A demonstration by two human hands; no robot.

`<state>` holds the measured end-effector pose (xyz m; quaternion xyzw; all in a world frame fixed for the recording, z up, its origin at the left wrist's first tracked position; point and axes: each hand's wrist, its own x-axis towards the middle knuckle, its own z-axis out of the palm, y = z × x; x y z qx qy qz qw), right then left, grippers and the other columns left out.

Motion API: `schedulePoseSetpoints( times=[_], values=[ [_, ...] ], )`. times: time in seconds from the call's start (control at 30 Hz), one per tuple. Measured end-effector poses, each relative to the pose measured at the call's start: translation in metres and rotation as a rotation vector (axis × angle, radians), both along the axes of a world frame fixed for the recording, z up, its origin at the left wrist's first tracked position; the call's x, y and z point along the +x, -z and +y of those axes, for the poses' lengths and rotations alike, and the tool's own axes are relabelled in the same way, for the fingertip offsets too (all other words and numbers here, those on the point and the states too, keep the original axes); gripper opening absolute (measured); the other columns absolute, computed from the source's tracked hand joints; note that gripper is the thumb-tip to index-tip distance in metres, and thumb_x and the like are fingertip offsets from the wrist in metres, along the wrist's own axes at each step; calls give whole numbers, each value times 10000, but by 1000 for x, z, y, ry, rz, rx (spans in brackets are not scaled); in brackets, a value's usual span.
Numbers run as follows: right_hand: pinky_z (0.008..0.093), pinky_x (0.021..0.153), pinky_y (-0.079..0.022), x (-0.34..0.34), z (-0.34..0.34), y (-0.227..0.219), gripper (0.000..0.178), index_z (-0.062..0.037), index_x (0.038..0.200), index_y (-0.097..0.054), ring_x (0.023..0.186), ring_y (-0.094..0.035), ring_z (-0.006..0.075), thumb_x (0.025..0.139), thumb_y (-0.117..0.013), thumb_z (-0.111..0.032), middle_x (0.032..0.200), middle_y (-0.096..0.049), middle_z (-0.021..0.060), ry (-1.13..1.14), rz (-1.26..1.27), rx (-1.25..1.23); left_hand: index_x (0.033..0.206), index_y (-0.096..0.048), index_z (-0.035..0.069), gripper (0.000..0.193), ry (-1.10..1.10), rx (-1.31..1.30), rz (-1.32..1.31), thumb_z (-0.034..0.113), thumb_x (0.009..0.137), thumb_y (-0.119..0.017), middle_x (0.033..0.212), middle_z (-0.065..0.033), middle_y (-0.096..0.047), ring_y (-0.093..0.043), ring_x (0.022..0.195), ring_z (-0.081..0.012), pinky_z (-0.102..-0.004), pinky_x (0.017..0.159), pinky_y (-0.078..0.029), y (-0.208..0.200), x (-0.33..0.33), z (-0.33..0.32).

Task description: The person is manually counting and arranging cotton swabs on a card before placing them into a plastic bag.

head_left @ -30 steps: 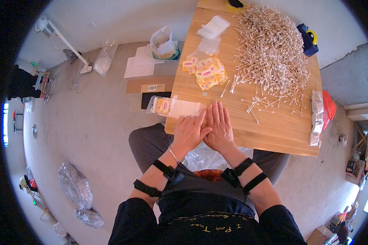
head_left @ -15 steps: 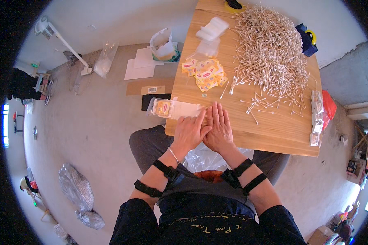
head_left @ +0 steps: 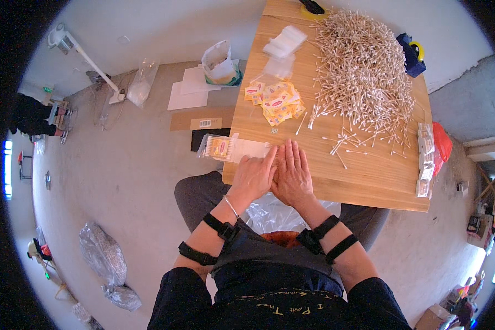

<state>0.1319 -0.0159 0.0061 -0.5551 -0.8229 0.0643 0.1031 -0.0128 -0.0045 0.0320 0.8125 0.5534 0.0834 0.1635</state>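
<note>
1. Since the earlier frame, the left hand (head_left: 253,177) has drawn its thumb back from across the right hand (head_left: 292,179); otherwise both hands have scarcely shifted.
2. The left hand's fingers are bent, the index stretched toward the right hand. The right hand's fingers are straight and side by side. Both undersides are hidden, so I cannot tell whether either pinches anything.
3. A row of cotton swabs (head_left: 269,147) shows at the hands' fingertips, partly covered, beside the right end of a white sheet (head_left: 248,149).
4. At the sheet's left end, a clear packet (head_left: 220,147) holds swabs and a yellow card. It juts past the left edge of the wooden table (head_left: 363,181).
5. Clear packs (head_left: 425,159) with contents too small to make out line the table's right edge, beside a red bag (head_left: 441,148).
6. On the floor, a white plastic bag (head_left: 219,66) stands with its mouth open; its contents are unclear.
7. Yellow cards (head_left: 279,102) lie beyond the hands, with clear sleeves (head_left: 286,42) farther back. A heap of loose swabs (head_left: 363,66) covers the far right.
8. Bare wood stretches from the right hand to the packs; the near edge runs close to both wrists.
</note>
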Motion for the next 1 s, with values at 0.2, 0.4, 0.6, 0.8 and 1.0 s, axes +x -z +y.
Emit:
schedulePoseSetpoints(
  times=[0.2,0.4,0.6,0.8,1.0],
  values=[
    [457,1166,-128,0,0,-2,724,80,1411,-305,1436,-164,355,889,-417,-408,1513,-220,252,3,-9,-29,1356,-379,54,497,28,-47,1,248,921,-522,849,-169,-679,-648,783,-346,-457,743,-447,1,-3,2],
    [454,1167,-123,2,-1,-4,743,83,1414,-294,1435,-165,355,886,-427,-423,1511,-225,252,-17,30,-33,1343,-400,55,468,7,28,68,246,931,-511,797,-118,-684,-661,732,-267,-403,733,-431,1,0,1],
    [456,1168,-123,4,-4,-6,735,73,1418,-293,1431,-172,358,900,-422,-433,1507,-243,243,-35,18,-36,1340,-403,57,465,4,63,83,265,938,-511,811,-104,-687,-660,759,-258,-401,730,-419,6,0,-1],
    [452,1171,-124,5,-8,-9,750,76,1414,-298,1425,-189,363,905,-433,-457,1497,-262,248,-63,50,-56,1310,-419,63,446,-37,-9,8,239,921,-547,832,-142,-685,-662,778,-308,-445,772,-441,3,1,1],
    [451,1171,-124,1,-11,-9,773,102,1407,-288,1430,-173,364,908,-444,-467,1495,-251,263,-32,22,-81,1331,-421,52,467,-64,-71,-65,223,917,-555,1182,-212,-567,-553,1102,-343,-449,866,-435,-19,-6,4]
  ],
)
